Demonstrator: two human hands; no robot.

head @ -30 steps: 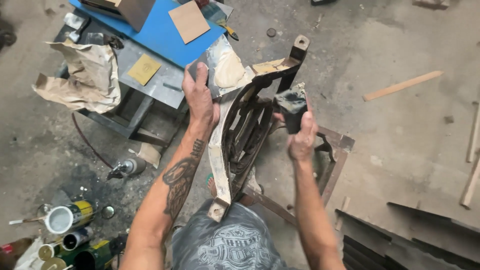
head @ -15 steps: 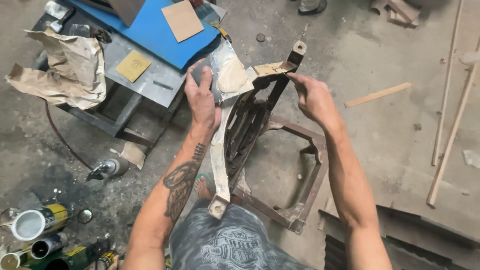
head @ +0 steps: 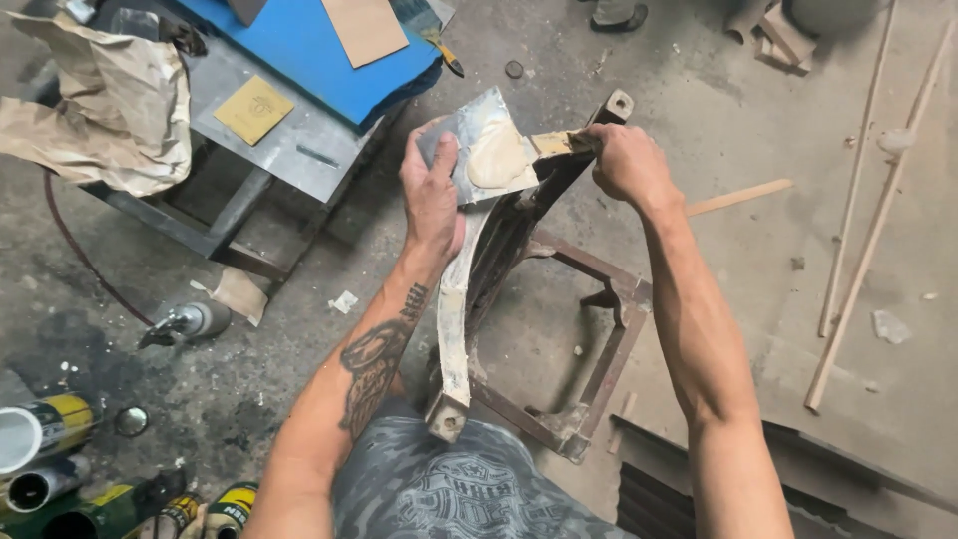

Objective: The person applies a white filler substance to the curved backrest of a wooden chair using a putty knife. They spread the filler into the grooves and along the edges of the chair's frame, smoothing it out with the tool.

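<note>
My left hand [head: 434,195] grips a flat grey metal plate [head: 477,125] that carries a blob of beige filler paste [head: 496,156]. My right hand [head: 627,162] holds a putty knife [head: 555,143] whose blade touches the paste on the plate. Below both hands lies a dark wooden chair [head: 519,299] tipped on its side. One pale, filler-coated chair leg [head: 452,319] runs down toward my lap.
A low metal table [head: 254,150] at the upper left bears a blue sheet [head: 309,50], sandpaper pieces [head: 255,108] and crumpled brown paper [head: 110,100]. Several cans [head: 40,429] crowd the lower left, with a spray nozzle [head: 185,324] nearby. Long wooden sticks [head: 868,230] lie on the concrete at the right.
My right hand let go of a dark block it held a second ago and rose to the plate, now gripping the putty knife. The left hand kept the plate.
</note>
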